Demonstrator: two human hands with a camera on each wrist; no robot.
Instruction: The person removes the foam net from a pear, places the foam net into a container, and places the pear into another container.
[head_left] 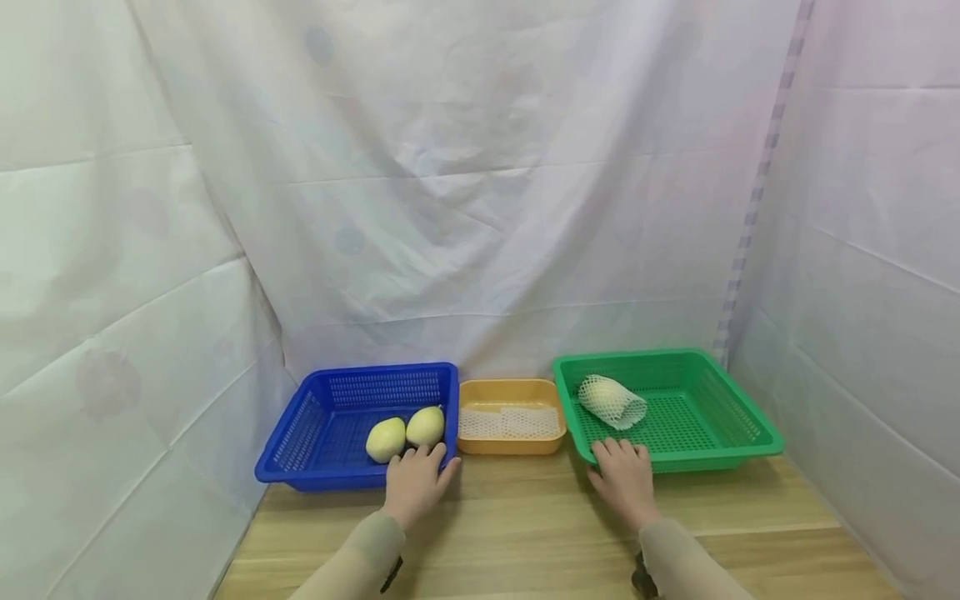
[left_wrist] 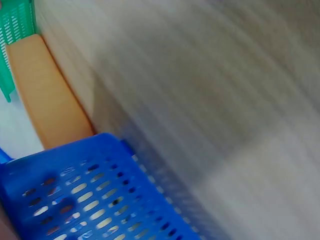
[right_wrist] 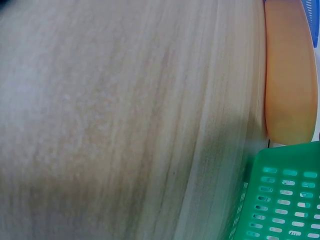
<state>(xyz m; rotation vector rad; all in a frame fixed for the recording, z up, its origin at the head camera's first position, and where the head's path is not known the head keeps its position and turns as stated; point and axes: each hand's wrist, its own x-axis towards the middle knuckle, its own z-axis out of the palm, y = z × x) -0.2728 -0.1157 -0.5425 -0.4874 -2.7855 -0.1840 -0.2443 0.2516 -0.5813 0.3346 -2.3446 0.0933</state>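
Observation:
My left hand [head_left: 415, 482] rests on the front rim of the blue basket [head_left: 292, 475] near its right corner, fingers laid over the edge and thumb out to the side. Just beyond those fingers, two yellow-green pears [head_left: 386, 439] lie side by side inside. On the green basket [head_left: 738, 457], my right hand [head_left: 625, 479] rests over the front rim toward the left corner. Behind it lies a pale fruit in a white foam net sleeve [head_left: 611, 402], the sleeve's open end facing right. Neither wrist view shows the fingers clearly.
Between the baskets stands a shallow orange tray [head_left: 510, 447] holding flat white foam nets [head_left: 528, 422]. The wooden table [head_left: 517, 525] stretches in front. White curtains [head_left: 487, 208] hang behind and along both sides.

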